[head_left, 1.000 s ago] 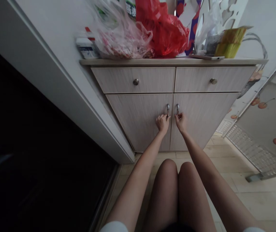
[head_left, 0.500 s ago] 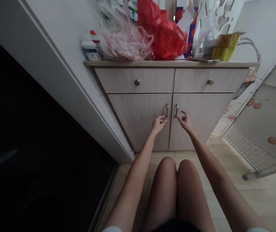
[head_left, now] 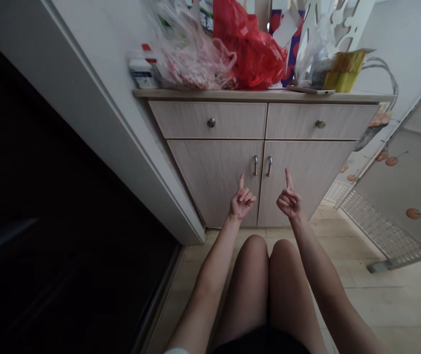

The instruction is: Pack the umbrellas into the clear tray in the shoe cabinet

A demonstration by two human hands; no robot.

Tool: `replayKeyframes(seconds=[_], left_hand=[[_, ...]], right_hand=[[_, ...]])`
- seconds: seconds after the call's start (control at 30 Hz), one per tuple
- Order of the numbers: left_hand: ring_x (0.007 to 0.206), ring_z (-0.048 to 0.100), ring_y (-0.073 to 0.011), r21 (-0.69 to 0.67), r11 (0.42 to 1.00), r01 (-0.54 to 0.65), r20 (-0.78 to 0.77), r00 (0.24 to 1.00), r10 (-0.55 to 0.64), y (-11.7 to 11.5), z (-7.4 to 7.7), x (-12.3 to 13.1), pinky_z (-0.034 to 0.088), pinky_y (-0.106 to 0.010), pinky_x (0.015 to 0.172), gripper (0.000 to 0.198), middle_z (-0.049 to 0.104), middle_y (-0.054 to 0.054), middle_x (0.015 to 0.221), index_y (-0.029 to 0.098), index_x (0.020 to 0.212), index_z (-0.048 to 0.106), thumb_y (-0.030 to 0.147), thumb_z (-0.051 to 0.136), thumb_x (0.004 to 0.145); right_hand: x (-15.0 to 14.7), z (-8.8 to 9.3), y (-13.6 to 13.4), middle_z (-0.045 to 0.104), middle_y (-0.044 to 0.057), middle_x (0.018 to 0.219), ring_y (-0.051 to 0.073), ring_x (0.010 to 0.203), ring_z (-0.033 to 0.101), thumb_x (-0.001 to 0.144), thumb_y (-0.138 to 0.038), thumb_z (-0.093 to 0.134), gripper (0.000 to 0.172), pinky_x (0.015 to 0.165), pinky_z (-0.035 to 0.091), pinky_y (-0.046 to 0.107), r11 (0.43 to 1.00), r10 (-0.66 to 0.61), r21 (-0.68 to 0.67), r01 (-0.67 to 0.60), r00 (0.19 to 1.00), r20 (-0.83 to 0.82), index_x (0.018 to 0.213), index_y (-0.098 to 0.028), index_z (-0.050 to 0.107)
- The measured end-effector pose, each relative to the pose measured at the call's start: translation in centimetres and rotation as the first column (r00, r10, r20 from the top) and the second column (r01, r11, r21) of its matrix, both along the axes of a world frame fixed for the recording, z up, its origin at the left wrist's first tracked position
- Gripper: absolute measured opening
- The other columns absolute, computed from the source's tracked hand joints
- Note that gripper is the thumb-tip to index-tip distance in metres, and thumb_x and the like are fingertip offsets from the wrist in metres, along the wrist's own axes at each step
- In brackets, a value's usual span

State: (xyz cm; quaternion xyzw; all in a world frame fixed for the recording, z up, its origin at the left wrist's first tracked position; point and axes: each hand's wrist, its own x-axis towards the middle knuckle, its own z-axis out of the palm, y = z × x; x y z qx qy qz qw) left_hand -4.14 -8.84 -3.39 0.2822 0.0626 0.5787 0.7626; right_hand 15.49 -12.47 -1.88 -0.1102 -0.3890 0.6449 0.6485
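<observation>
Left grip and right grip clenched, forefingers raised, holding nothing | door handles just above, untouched, long axes upright on cabinet

Both bare arms reach straight forward, one on each side of the knees (bare, pressed together). The left hand and the right hand are level and apart, each with its index finger pointing up and the other fingers curled into the palm, holding nothing.
</observation>
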Motion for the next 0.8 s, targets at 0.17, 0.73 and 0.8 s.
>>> replayKeyframes(seconds=[0.17, 0.73, 0.8], left_hand=[[0.043, 0.021, -0.0071, -0.033, 0.999, -0.025, -0.035, 0.999, 0.024, -0.3, -0.6, 0.7, 0.029, -0.023, 0.058, 0.061, 0.022, 0.012, 0.051, 0.029, 0.146, 0.043, 0.013, 0.055, 0.088], [0.093, 0.063, -0.0205, 0.544, 0.734, -0.406, -0.773, 0.096, 0.627, 10.5, 2.1, 5.0, 0.043, -0.032, 0.088, 0.015, 0.068, -0.011, 0.096, 0.015, 0.098, 0.069, 0.017, 0.063, 0.085], [0.091, 0.064, -0.0217, 0.540, 0.763, -0.354, -0.789, 0.102, 0.606, 10.5, 2.2, 5.3, 0.044, -0.033, 0.087, 0.011, 0.069, -0.012, 0.094, 0.014, 0.095, 0.067, 0.016, 0.061, 0.086]], right_hand=[[-0.5, -1.1, 0.2, 0.007, -0.017, 0.042, 0.006, 0.038, -0.002, 0.074, -0.018, 0.065, 0.067, 0.038, 0.009, 0.020, 0.999, -0.027, -0.045, 0.026, 1.000, -0.015, 0.135, -0.039, 0.050], [-2.1, -0.5, 12.8, 0.066, 0.015, 0.106, 0.023, 0.089, 0.059, 0.078, -0.056, 0.057, 0.046, 0.084, 0.047, 0.040, 0.564, -0.737, 0.413, 0.716, 0.210, 0.642, 0.103, -0.018, 0.061], [-2.5, -0.4, 13.8, 0.067, 0.014, 0.100, 0.023, 0.087, 0.060, 0.081, -0.053, 0.056, 0.039, 0.083, 0.047, 0.040, 0.602, -0.688, 0.376, 0.705, 0.219, 0.691, 0.099, -0.019, 0.060]])
